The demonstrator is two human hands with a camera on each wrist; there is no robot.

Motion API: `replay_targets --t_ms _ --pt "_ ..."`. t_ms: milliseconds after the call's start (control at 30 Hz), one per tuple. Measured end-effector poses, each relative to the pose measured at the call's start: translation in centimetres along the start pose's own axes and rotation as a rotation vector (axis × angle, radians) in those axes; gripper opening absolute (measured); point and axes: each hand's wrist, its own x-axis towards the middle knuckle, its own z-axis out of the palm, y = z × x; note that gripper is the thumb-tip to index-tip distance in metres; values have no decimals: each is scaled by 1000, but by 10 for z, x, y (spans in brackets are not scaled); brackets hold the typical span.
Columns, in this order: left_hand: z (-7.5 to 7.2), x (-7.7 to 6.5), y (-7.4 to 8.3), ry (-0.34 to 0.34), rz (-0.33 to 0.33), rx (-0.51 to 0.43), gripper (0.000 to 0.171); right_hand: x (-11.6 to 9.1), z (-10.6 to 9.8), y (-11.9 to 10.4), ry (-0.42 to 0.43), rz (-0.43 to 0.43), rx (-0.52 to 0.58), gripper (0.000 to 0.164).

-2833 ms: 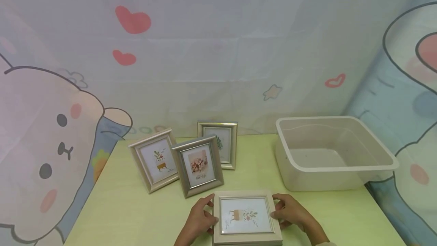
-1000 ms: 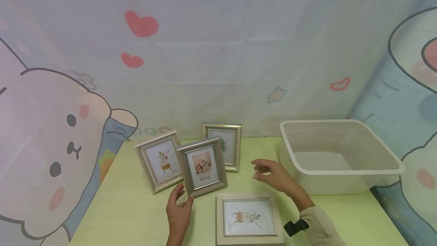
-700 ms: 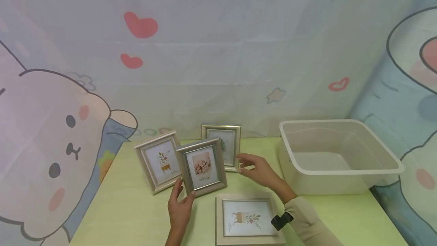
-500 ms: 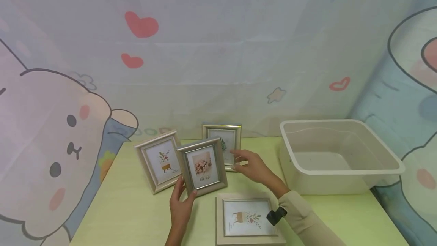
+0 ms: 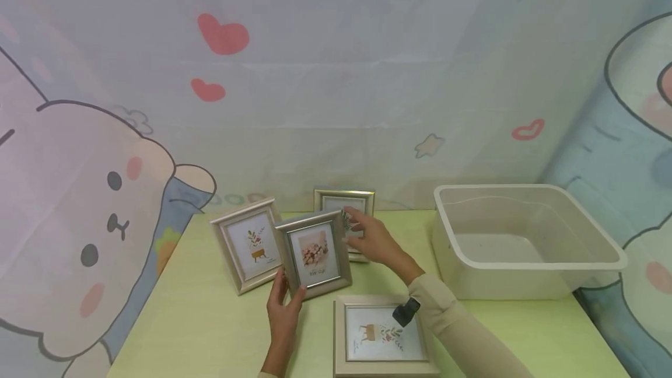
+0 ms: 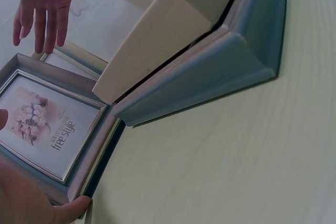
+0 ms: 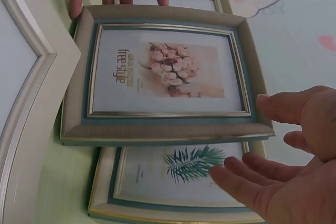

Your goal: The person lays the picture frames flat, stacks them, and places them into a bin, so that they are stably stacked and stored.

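Note:
A bronze-grey picture frame (image 5: 313, 252) with a bouquet print stands upright mid-table. My left hand (image 5: 283, 314) holds its lower left corner, thumb at the bottom edge and fingers at the side. My right hand (image 5: 373, 241) is at its upper right with extended fingers, in front of a leaf-print frame (image 5: 357, 194) that stands behind. In the right wrist view the right thumb (image 7: 286, 107) comes up to the bouquet frame's edge, fingers apart from it. The left wrist view shows the bouquet frame (image 6: 31, 119) close up, with the right hand (image 6: 50, 9) beyond it.
A cream frame (image 5: 247, 247) with a plant print stands at left, overlapped by the bouquet frame. Another plant-print frame (image 5: 385, 334) lies flat near the front, under the right forearm. A beige plastic basin (image 5: 530, 265) stands at right. A patterned cloth (image 5: 325, 104) hangs behind.
My hands have left the flat-lying frame. The left hand has moved to the bouquet frame's lower left corner; the right has gone left and up to its right side. The frames stand where they were.

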Motion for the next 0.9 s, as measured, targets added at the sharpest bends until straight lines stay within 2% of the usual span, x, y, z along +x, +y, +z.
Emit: replay_targets --t_ms 167,333,433,900 --pt "2 1 0 71 -6 -37 68 9 6 -4 -38 -16 10 70" --pt "4 1 -1 100 -27 -73 68 16 11 -5 34 -75 -61 64" --pt "5 1 -1 114 -39 -77 66 20 13 -6 72 -81 -71 61" --pt "4 2 -7 114 -97 -84 73 32 24 -1 143 -100 -40 51"
